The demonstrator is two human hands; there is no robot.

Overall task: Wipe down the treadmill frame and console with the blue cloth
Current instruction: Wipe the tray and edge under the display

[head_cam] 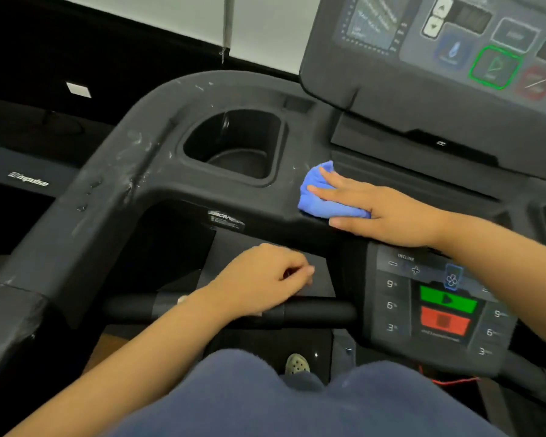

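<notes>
A: Head view. Whereabouts of the blue cloth [325, 205], reckoned from the cup holder [234, 146]?

B: Lay just right of it on the treadmill frame [265, 201], bunched, long axis slanting near-right. Was pinned under the right hand [388, 212], fingers straight and flat, pressing rather than clutching.

A: And the left hand [259, 279]?

B: Hung nearer than the cup holder, well apart from the blue cloth, loosely curled, nothing seen inside. Probably called for a leftward sweep past the cup holder, toward the scuffs [133, 143].

Dark treadmill frame [158, 159], blue cloth [320, 201] atop
</notes>
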